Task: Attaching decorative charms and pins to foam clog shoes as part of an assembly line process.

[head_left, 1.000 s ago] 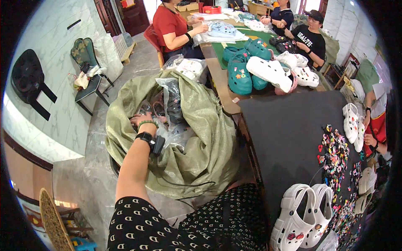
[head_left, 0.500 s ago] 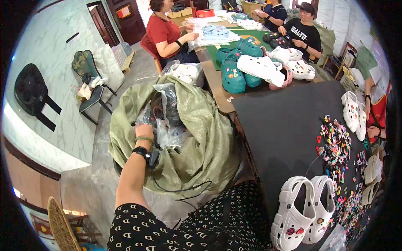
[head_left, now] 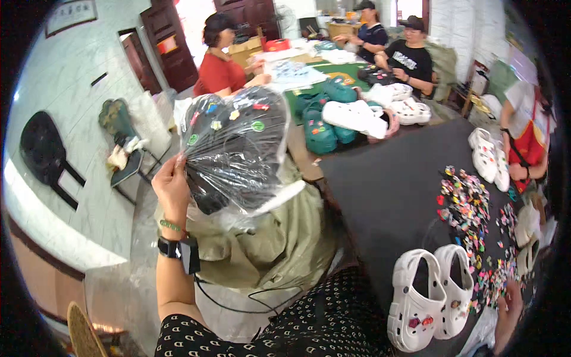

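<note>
Raised in front of me is a clear plastic bag of black clogs [head_left: 238, 152], with colourful charms showing through the film. My left hand [head_left: 171, 181] pinches the gathered plastic at the bag's left side. Below the bag stands a large olive-green woven sack [head_left: 267, 244], its mouth partly hidden. At the lower right rim my right hand [head_left: 510, 300] appears, blurred and cut off, close to the loose charms and a crumpled clear plastic bag [head_left: 480, 330]; its fingers are not distinct. A pair of white clogs with charms [head_left: 419, 306] stands on the dark tabletop to its left.
Many small coloured charms [head_left: 467, 205] lie scattered over the black table [head_left: 380, 178]. Teal and white clogs [head_left: 339, 122] are heaped at its far end. Another white pair [head_left: 491, 157] stands farther right. Several co-workers sit around the tables. A chair [head_left: 126, 163] stands at left.
My left hand has come up out of the woven sack, lifting the bag of black clogs into view. My right hand has appeared at the lower right.
</note>
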{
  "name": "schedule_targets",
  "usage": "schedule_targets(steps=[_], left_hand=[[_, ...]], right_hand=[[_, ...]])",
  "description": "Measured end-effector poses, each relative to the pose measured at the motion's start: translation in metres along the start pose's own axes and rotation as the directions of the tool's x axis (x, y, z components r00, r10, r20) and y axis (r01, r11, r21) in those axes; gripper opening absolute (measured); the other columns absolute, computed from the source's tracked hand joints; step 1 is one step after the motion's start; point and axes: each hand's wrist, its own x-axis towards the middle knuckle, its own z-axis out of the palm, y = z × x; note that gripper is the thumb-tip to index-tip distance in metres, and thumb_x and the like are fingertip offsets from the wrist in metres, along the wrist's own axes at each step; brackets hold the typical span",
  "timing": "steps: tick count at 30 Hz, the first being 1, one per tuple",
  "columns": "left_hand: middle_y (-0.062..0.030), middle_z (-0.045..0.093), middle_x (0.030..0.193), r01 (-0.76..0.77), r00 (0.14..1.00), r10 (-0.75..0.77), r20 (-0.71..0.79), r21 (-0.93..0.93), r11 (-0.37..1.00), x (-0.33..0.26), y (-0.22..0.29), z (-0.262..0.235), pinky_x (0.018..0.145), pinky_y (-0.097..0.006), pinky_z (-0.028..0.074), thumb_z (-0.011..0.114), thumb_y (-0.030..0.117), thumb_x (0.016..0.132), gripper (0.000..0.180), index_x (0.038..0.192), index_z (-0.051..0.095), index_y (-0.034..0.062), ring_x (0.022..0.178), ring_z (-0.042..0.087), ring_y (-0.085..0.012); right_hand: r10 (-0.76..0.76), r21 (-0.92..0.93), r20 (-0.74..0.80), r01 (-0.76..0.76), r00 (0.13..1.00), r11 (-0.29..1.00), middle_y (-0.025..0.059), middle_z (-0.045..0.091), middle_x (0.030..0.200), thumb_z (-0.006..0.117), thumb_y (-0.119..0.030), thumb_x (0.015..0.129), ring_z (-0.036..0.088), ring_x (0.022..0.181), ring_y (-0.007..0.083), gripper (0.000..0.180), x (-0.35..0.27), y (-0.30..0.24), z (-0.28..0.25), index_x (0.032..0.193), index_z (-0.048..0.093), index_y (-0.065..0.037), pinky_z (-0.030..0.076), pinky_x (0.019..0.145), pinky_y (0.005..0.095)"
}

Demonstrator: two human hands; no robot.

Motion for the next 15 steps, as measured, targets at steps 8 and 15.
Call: schedule_targets(steps=[8,15], left_hand=[[-0.0008,0.069,0.083,-0.002,0.882,0.191,0.431,-0.402,0.916,-0.061,0.156,0.109,0.066,-0.021,0.044,0.063,0.016,0.094,0.020,0.100,0.072,-0.0023,0.073,0.056,-0.0059],[-0.0149,0.071,0.091,-0.333,0.606,0.683,0.408,-0.650,0.683,-0.162,0.267,0.150,0.070,-0.028,0.050,0.056,-0.005,0.088,0.026,0.111,0.069,-0.0031,0.077,0.064,-0.0148]], right_hand=[[-0.319,0.971,0.221,-0.177,0.922,0.162,0.0163,0.031,0.150,0.072,-0.038,0.085,0.042,0.132,0.0309,0.105,0.030,-0.173,0.099,0.154,-0.005,-0.017,0.042,0.104,0.0457],[0.031,0.997,0.044,-0.043,0.999,-0.061,0.0080,0.049,0.136,0.073,-0.020,0.087,0.048,0.124,0.0205,0.081,0.012,-0.165,0.110,0.147,0.021,-0.003,0.039,0.107,0.0396]])
